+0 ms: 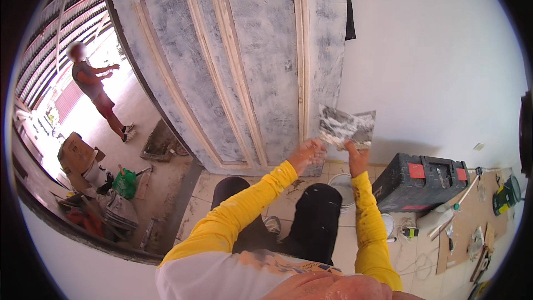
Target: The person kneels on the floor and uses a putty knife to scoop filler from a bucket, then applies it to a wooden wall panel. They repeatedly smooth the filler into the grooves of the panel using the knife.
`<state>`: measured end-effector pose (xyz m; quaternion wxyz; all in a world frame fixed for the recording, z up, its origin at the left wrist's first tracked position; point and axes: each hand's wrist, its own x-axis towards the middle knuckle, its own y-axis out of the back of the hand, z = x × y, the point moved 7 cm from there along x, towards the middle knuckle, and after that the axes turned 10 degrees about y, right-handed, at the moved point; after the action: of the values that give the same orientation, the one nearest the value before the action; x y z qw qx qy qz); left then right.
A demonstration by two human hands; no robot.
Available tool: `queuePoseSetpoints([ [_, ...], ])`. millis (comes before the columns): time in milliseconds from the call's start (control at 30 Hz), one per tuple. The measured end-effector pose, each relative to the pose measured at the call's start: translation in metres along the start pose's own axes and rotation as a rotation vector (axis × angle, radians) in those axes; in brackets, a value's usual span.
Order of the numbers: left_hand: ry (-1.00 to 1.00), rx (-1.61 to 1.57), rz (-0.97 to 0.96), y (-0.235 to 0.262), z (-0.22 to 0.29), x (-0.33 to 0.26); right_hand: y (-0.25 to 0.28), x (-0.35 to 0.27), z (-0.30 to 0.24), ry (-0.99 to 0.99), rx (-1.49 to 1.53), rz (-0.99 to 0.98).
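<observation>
In front of me stands a panelled door (258,50), its flat panels patchy grey and white, its raised mouldings bare wood-coloured. My right hand (358,160) grips the lower edge of a flat metal putty plate (355,128), thumb on its face. Whitish and dark smears cover the plate, which is tilted up beside the door's lower right edge. Close to its left corner is my left hand (307,154), fingers curled together; what they hold, if anything, is hidden. Both forearms are in yellow sleeves. Beneath the hands a round pale bucket (342,189) stands on the tiles.
A black toolbox (422,183) with red patches stands right, by the white wall. Beyond it lie a pale jug (438,216), a long pole and hand tools on cardboard (488,194). Through the doorway at left are a person (97,89), a carton (78,153) and a green bag (125,183).
</observation>
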<state>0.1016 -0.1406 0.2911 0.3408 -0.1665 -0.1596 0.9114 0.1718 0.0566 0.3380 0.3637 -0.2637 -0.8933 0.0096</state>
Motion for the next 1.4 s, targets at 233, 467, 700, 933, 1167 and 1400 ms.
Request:
queuePoseSetpoints([
  [233,-0.185,-0.293,0.175,0.023,0.046,-0.044,-0.08,0.002,-0.042,-0.007,0.042,-0.202],
  [467,-0.341,-0.314,0.104,0.054,0.074,-0.058,-0.054,-0.013,-0.035,-0.151,0.146,-0.077],
  [700,-0.191,-0.384,-0.016,0.063,0.036,0.01,0.055,-0.051,-0.023,-0.124,-0.262,0.09],
  [933,0.021,0.157,0.22,0.058,-0.097,0.082,0.16,-0.131,0.035,-0.331,-0.787,-0.052],
  [1167,0.318,1.006,0.21,0.038,-0.177,0.137,0.19,-0.245,0.06,-0.76,-0.364,0.375],
  [1400,0.375,1.852,-0.296,-0.023,-0.265,0.175,0.191,-0.261,0.059,-0.785,-0.374,0.359],
])
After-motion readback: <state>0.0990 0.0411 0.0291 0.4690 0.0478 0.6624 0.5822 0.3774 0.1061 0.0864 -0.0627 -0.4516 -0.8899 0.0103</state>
